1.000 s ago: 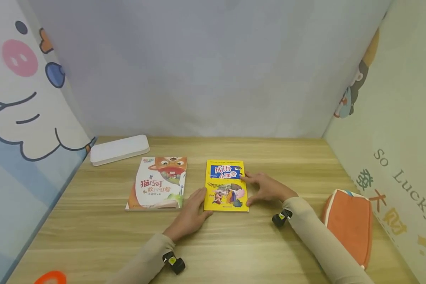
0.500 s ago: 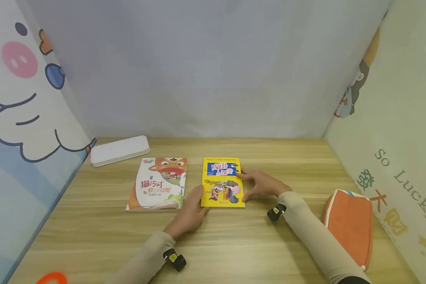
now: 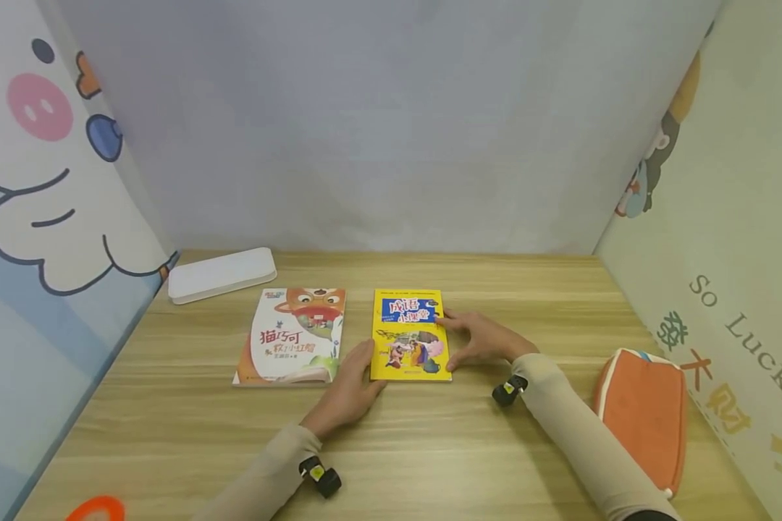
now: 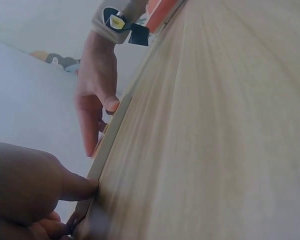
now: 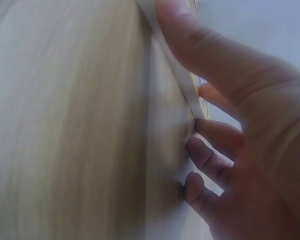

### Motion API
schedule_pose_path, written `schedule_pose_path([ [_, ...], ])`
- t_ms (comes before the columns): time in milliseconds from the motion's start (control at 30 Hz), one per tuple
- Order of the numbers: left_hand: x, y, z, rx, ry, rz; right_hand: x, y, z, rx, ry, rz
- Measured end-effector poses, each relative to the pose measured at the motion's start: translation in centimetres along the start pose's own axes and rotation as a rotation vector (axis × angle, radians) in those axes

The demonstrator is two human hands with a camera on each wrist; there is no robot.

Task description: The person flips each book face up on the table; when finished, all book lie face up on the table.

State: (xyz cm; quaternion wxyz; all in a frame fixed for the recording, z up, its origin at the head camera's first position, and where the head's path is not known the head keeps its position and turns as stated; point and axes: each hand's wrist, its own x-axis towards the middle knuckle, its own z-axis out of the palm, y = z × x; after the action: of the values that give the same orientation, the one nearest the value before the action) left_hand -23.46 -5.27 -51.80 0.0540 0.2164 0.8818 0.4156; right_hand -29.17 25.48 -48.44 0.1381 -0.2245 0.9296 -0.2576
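Observation:
A yellow picture book [image 3: 404, 370] with a blue title panel lies face up on the table, between both hands. My left hand [image 3: 347, 391] holds its near left corner, fingers along the left edge and thumb at the near edge. On the opposite side, my right hand [image 3: 485, 339] grips the right edge, with the index finger reaching onto the cover and the thumb lower down. The right wrist view shows the thumb against the book's edge [image 5: 165, 47] and the other fingers bent beside it. Left of the yellow book lies a white and orange picture book [image 3: 293, 344].
A white case [image 3: 221, 276] rests at the back left of the wooden table [image 3: 430, 449]. An orange zip pouch [image 3: 645, 416] lies at the right, by the patterned wall. Part of an orange-red ring-shaped object [image 3: 98, 506] shows at the front left.
Both hands have shifted the yellow book slightly left and away from me. Over the last half second, book and hands have stayed almost still.

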Motion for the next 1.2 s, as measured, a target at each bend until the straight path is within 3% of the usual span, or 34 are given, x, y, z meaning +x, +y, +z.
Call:
schedule_pose_path([
  [367, -0.4, -0.1, 0.1, -0.005, -0.024, -0.038, 0.0, 0.7, 0.7, 0.036, -0.004, 0.01],
  [733, 0.4, -0.1, 0.2, -0.006, -0.013, -0.033, 0.2, 1.1, 0.2, 0.019, 0.023, -0.01],
  [967, -0.5, 0.2, -0.1, -0.129, -0.021, -0.091, -0.4, 0.9, 0.4, 0.073, 0.028, -0.042],
  [1200, -1.3, 0.0, -0.6, -0.198, -0.048, -0.086, -1.3, 0.7, 0.2, 0.159, 0.029, 0.049],
])
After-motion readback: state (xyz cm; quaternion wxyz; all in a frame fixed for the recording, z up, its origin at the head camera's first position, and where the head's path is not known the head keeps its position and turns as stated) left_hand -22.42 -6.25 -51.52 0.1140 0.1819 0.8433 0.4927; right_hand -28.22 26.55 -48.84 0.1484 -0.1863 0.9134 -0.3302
